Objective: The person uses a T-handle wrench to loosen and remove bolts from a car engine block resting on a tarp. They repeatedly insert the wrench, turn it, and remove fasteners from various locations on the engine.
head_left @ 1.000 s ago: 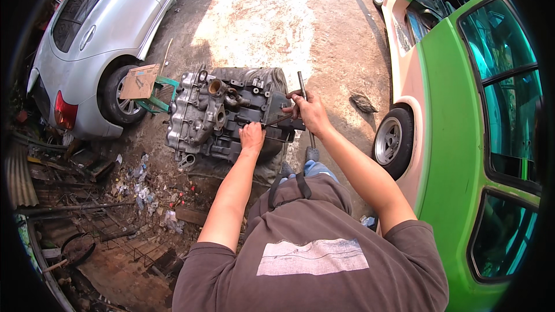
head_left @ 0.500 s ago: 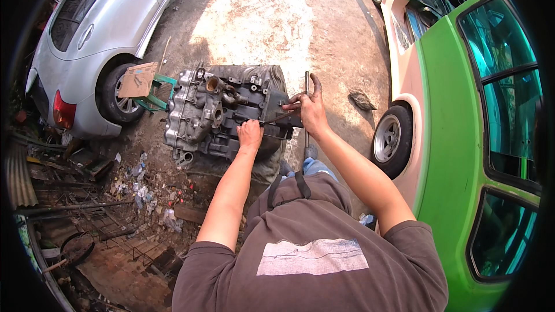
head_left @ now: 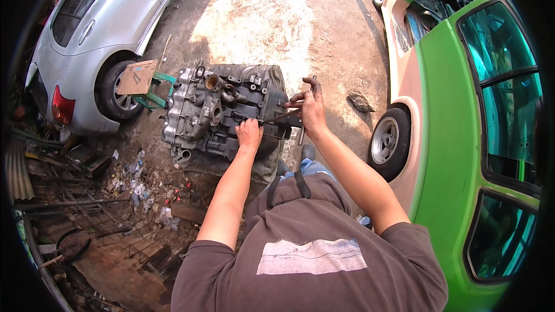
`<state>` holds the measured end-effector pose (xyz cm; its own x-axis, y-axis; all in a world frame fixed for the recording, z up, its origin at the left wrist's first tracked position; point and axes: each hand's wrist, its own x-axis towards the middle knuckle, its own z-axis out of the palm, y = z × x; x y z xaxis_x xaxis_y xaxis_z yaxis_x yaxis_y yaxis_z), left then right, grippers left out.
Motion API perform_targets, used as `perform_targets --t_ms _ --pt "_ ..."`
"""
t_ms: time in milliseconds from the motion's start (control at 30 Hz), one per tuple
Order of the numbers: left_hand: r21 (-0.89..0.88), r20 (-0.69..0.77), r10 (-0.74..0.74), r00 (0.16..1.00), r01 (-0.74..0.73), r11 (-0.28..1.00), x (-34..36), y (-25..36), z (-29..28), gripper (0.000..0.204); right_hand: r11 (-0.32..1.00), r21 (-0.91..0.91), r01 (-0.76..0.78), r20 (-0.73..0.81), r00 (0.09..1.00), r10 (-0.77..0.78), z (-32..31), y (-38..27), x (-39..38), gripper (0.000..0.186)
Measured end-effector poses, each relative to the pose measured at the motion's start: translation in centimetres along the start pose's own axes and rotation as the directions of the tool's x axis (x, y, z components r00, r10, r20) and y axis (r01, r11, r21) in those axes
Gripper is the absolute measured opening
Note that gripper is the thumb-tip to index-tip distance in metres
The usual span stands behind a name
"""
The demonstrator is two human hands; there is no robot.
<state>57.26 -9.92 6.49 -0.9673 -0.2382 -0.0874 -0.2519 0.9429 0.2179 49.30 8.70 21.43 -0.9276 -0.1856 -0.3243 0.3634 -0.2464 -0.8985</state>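
An engine block [head_left: 231, 110] with a bare metal cylinder head [head_left: 186, 110] lies on its side in front of me. Its dark oil pan [head_left: 276, 107] faces right. My right hand [head_left: 313, 113] holds the crossbar of a T-handle wrench [head_left: 284, 117], with some fingers lifted off the bar. The wrench's shaft runs left, across the edge of the pan, toward the block. At the shaft's far end my left hand [head_left: 250, 135] is closed around the tip against the engine. Its fingers hide the fastener there, if any.
A silver car [head_left: 110, 23] stands at left, behind a green stool [head_left: 151, 95] topped with cardboard [head_left: 136, 77]. At right is a green and pink vehicle [head_left: 445, 110]. Scrap and litter [head_left: 139, 190] cover the ground at lower left. A dark lump [head_left: 361, 103] lies on the concrete.
The T-handle's crossbar has turned, from upright in the picture to slanting, its upper end now further right. My right hand has turned with it; my left hand stays at the shaft's tip.
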Motion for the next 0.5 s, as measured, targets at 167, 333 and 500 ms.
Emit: perform_targets --t_ms 167,333,500 --pt "-0.007 -0.032 0.008 0.999 -0.008 1.0 -0.1 -0.2 0.3 0.026 0.996 -0.09 0.011 0.352 0.936 0.021 -2.6 -1.4 1.4 0.042" --pt "0.007 -0.017 0.011 1.0 -0.011 1.0 0.0 -0.2 0.5 0.026 0.961 -0.254 -0.113 0.652 0.713 0.257 -5.3 -4.4 2.4 0.065" --pt "-0.009 -0.015 -0.001 1.0 0.001 1.0 0.0 -0.2 0.5 0.026 0.537 -0.693 0.481 0.657 0.729 0.194 -5.0 -6.6 2.4 0.071"
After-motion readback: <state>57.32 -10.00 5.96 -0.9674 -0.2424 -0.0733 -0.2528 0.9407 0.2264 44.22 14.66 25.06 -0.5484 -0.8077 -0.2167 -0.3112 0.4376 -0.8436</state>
